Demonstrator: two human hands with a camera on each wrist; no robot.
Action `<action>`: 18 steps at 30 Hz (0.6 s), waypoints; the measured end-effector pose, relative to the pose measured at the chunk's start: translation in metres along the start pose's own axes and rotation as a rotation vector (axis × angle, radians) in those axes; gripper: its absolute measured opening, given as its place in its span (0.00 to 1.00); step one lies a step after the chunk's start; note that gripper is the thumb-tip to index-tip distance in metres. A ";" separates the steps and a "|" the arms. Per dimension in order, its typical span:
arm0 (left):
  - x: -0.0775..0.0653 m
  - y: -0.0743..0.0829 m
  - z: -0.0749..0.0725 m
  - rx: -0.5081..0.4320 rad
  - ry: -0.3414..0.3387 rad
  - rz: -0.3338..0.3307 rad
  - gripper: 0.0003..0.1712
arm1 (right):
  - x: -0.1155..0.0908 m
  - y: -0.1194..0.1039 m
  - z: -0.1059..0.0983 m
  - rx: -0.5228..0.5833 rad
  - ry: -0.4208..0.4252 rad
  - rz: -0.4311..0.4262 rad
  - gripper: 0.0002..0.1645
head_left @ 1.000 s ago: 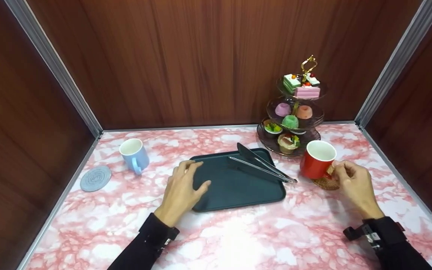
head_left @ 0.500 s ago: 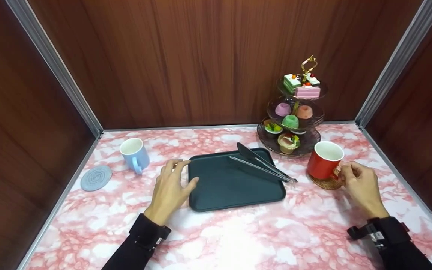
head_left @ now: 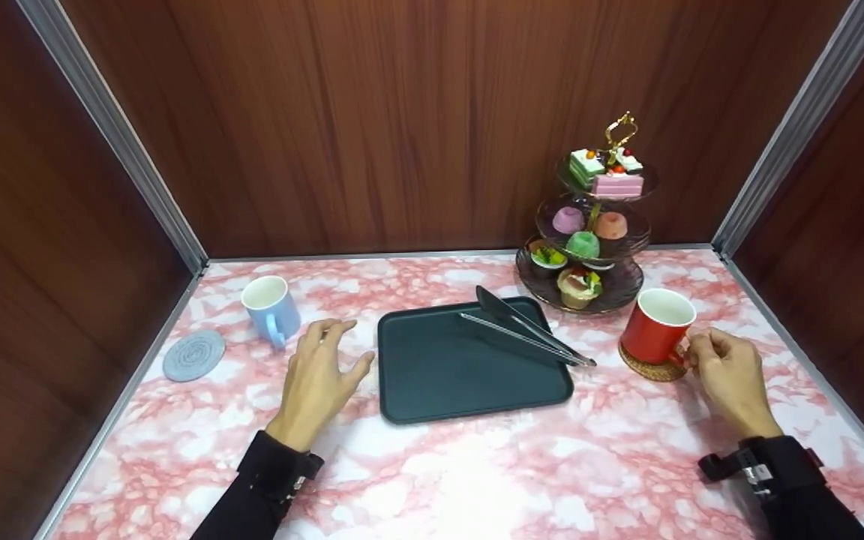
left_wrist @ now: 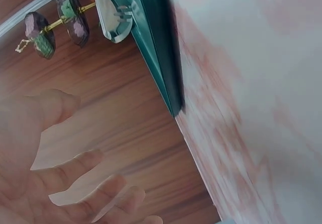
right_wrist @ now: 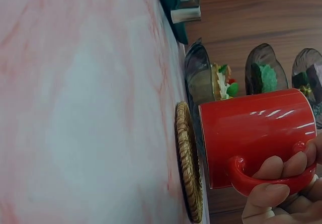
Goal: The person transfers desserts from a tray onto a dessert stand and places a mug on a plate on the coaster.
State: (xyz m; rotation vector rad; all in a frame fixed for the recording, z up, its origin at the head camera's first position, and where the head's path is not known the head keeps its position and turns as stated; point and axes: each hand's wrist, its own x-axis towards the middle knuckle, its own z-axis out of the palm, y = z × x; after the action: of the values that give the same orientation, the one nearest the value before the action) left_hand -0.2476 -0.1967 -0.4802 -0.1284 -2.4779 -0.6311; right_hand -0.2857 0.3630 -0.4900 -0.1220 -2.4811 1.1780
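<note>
My right hand [head_left: 728,375] holds a red mug [head_left: 653,330] by its handle [right_wrist: 271,181], fingers through the loop and thumb against it. The mug is upright, close over a round woven coaster [right_wrist: 188,163], which shows beneath it in both views. My left hand [head_left: 316,382] holds nothing, its fingers spread in the air just left of the dark green tray [head_left: 447,375]. A light blue mug [head_left: 272,311] stands beyond that hand, its handle toward me. Serving tongs [head_left: 526,334] lie across the tray's right side, their hinged end past the rim.
Behind the red mug stands a three-tier stand [head_left: 589,274] with cakes and small desserts, topped by a gold handle [head_left: 622,131]. A grey round coaster [head_left: 193,355] lies at the far left. Wooden panels [head_left: 402,135] enclose the marbled tabletop [head_left: 477,480] at back and sides.
My right hand has carried the red mug rightward and slightly toward me, over the woven coaster. My left hand has drawn away from the tray to the left. Tray and tongs have stayed put.
</note>
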 end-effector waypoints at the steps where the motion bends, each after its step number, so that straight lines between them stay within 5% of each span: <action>1: 0.000 -0.001 -0.001 0.002 0.006 0.000 0.33 | 0.000 0.000 0.000 0.003 0.001 0.000 0.26; 18: -0.003 -0.032 -0.017 0.003 0.028 -0.073 0.31 | -0.002 0.004 -0.003 0.006 -0.003 0.060 0.27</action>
State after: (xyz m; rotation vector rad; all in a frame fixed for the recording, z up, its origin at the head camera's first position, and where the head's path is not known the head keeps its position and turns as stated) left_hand -0.2437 -0.2330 -0.4831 -0.0283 -2.4657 -0.6546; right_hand -0.2832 0.3676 -0.4919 -0.1938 -2.4926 1.2104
